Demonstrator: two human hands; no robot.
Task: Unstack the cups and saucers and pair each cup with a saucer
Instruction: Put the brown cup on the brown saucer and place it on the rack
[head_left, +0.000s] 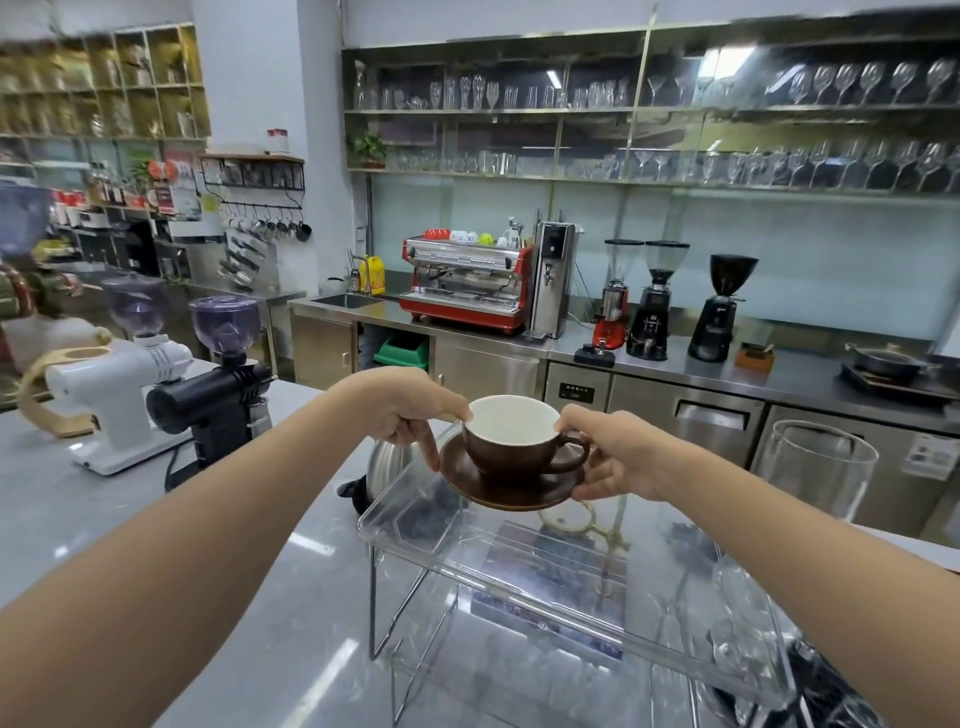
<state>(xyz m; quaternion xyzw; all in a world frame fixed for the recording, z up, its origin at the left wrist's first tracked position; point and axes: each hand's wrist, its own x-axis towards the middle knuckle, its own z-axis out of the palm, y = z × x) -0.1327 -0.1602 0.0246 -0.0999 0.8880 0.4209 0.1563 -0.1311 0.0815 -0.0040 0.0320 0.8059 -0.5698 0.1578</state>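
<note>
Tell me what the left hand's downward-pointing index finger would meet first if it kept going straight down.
Probably the clear acrylic tray just below the left hand; the fingertip sits beside the brown saucer's rim, though depth is unclear.

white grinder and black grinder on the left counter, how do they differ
The white grinder has a white body and stands farther left; the black grinder has a black body and stands nearer the clear tray. The white grinder's hopper looks blurred, the black grinder's sharp. Both carry a tinted hopper on top and stand on the grey counter.
</note>
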